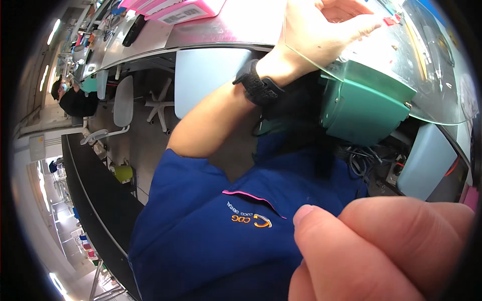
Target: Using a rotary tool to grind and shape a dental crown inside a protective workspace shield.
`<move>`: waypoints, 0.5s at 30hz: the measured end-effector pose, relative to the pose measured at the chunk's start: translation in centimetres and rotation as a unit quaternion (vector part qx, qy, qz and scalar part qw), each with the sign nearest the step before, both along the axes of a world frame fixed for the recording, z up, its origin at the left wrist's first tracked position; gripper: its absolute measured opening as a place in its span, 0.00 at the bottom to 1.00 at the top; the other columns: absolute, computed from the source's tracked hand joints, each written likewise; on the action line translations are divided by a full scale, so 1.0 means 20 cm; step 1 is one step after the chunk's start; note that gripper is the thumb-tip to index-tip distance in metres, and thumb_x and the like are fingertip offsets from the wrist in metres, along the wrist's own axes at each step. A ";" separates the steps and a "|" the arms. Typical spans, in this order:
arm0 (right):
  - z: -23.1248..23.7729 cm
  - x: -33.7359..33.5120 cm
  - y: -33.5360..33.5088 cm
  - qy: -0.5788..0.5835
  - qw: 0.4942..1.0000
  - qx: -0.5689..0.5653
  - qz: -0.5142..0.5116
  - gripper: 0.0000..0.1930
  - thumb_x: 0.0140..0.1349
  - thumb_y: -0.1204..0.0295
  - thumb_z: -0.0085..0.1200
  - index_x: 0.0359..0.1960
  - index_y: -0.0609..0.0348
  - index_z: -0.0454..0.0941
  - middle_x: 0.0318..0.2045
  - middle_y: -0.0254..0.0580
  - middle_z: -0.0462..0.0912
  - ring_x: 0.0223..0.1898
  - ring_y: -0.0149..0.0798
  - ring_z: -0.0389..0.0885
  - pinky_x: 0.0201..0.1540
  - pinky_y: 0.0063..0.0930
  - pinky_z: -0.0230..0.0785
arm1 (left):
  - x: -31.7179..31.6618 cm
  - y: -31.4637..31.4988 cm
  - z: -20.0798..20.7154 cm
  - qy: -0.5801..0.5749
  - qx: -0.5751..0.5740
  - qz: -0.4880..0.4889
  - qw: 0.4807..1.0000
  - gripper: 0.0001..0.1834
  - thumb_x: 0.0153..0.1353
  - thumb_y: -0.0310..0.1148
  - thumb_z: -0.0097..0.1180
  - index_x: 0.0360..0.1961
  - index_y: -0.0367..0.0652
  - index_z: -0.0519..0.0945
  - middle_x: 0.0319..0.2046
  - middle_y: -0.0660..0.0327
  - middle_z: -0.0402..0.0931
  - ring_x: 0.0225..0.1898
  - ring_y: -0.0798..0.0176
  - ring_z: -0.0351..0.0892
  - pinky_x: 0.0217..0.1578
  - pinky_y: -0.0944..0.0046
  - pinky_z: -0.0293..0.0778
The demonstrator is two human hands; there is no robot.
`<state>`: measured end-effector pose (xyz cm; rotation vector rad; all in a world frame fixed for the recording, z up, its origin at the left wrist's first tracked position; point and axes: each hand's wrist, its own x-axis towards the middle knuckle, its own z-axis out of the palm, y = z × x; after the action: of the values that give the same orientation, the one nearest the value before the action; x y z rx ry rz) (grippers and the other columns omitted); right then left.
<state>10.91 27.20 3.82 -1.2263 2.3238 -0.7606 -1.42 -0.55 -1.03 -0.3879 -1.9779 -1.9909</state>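
My left hand [321, 37] reaches over the glass-topped bench, a black wristband [258, 83] on its wrist. Its fingers are loosely bent and apart from the thumb, with nothing seen between them; the top edge cuts off part of the hand. Just beyond the thumb tip lies a small red piece [391, 20] on the bright work surface. My right hand [381, 246] looms large at the lower right, very close, its fingers curled and pressed together. Whatever they may hold is hidden.
A green drawer-like tray [364, 110] juts below the glass edge [442, 120]. Pink boxes [186, 11] and a black object [134, 31] sit on the bench at upper left. Cables [359, 165] hang underneath. A white chair [124, 100] and a seated person [78, 100] are farther left.
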 end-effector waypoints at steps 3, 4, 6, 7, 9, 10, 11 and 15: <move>-0.01 -0.01 0.02 -0.010 1.000 0.006 -0.020 0.07 0.58 0.74 0.49 0.36 0.64 0.76 0.30 0.44 0.80 0.28 0.36 0.79 0.30 0.27 0.70 | 0.01 0.01 0.01 0.013 -0.008 0.008 1.000 0.13 0.57 0.31 0.63 0.39 0.34 0.80 0.34 0.58 0.82 0.36 0.67 0.81 0.41 0.68 0.75; -0.01 -0.01 0.03 -0.012 1.000 0.011 -0.027 0.07 0.58 0.74 0.50 0.36 0.64 0.76 0.31 0.44 0.80 0.28 0.36 0.79 0.30 0.27 0.70 | 0.01 0.01 0.01 0.018 -0.007 0.011 1.000 0.13 0.56 0.31 0.63 0.39 0.34 0.80 0.33 0.58 0.82 0.35 0.67 0.81 0.40 0.68 0.75; -0.01 -0.02 0.07 -0.015 0.999 0.022 -0.043 0.08 0.57 0.74 0.50 0.36 0.64 0.76 0.31 0.45 0.80 0.29 0.36 0.79 0.30 0.27 0.70 | 0.02 0.00 0.03 0.026 -0.010 0.023 0.999 0.13 0.56 0.33 0.64 0.38 0.35 0.81 0.31 0.59 0.82 0.33 0.68 0.81 0.39 0.68 0.76; 0.00 -0.03 0.09 -0.016 0.998 0.024 -0.051 0.08 0.57 0.74 0.50 0.36 0.64 0.76 0.31 0.45 0.80 0.29 0.36 0.79 0.30 0.27 0.70 | 0.02 -0.01 0.04 0.032 -0.019 0.035 0.999 0.13 0.56 0.33 0.64 0.37 0.35 0.81 0.30 0.59 0.82 0.32 0.68 0.81 0.38 0.68 0.76; -0.01 -0.03 0.12 -0.030 0.997 0.034 -0.070 0.08 0.57 0.74 0.50 0.36 0.64 0.76 0.31 0.45 0.80 0.29 0.37 0.79 0.30 0.27 0.71 | 0.02 0.01 0.04 0.040 -0.035 0.058 0.997 0.13 0.55 0.34 0.65 0.36 0.36 0.82 0.29 0.60 0.82 0.30 0.69 0.82 0.36 0.68 0.77; 0.00 -0.03 0.15 -0.031 0.996 0.039 -0.077 0.08 0.57 0.74 0.50 0.36 0.64 0.76 0.31 0.45 0.80 0.29 0.37 0.79 0.30 0.27 0.71 | 0.01 0.01 0.04 0.047 -0.018 0.035 0.998 0.13 0.55 0.35 0.65 0.37 0.36 0.82 0.29 0.60 0.82 0.31 0.68 0.82 0.36 0.68 0.77; 0.00 -0.03 0.16 -0.033 0.995 0.040 -0.080 0.08 0.57 0.74 0.50 0.36 0.64 0.76 0.31 0.45 0.80 0.29 0.37 0.79 0.30 0.27 0.71 | 0.01 0.00 0.03 0.049 -0.009 0.022 0.998 0.14 0.55 0.35 0.64 0.37 0.36 0.82 0.30 0.59 0.82 0.32 0.68 0.81 0.37 0.67 0.77; -0.01 -0.01 0.14 -0.042 0.996 0.033 -0.069 0.08 0.57 0.74 0.50 0.36 0.65 0.76 0.32 0.46 0.80 0.29 0.37 0.79 0.30 0.27 0.71 | 0.01 0.00 0.00 0.059 0.012 -0.008 0.998 0.15 0.56 0.37 0.63 0.39 0.37 0.80 0.33 0.57 0.82 0.36 0.65 0.80 0.39 0.64 0.76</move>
<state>10.74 29.95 3.71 -0.9947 2.3645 -0.7597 -1.31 -0.46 -1.03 -0.5055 -1.8830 -1.9509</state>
